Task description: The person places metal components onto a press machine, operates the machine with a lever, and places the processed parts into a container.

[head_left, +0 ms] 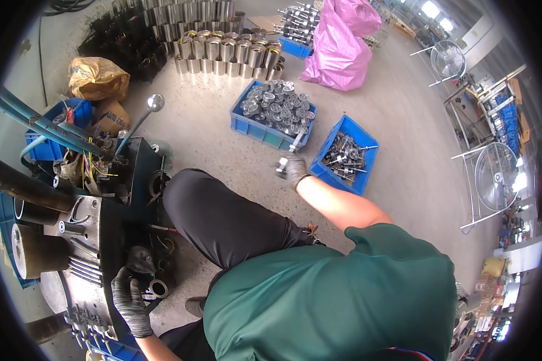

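Observation:
My right hand (295, 169), in a grey glove, is reached forward between two blue crates. Its fingers are closed round a shiny metal shaft part (281, 166), mostly hidden by the glove. The right crate (367, 170) holds a jumble of metal shaft parts (345, 154). In the other crate (260, 133) lies a heap of round grey metal end caps (277, 107). My left hand (130, 302), also gloved, is at the edge of the machine's steel table (96, 240), fingers apart. Beside it are a dark part (141, 260) and a metal ring (158, 289).
Rows of steel cylinders (229, 54) stand on the floor ahead, near a pink sack (343, 51). The machine's ball-ended lever (155, 103) rises at left, by a blue crate (45, 144) and a yellow sack (98, 78). Large fans (497, 176) stand far right.

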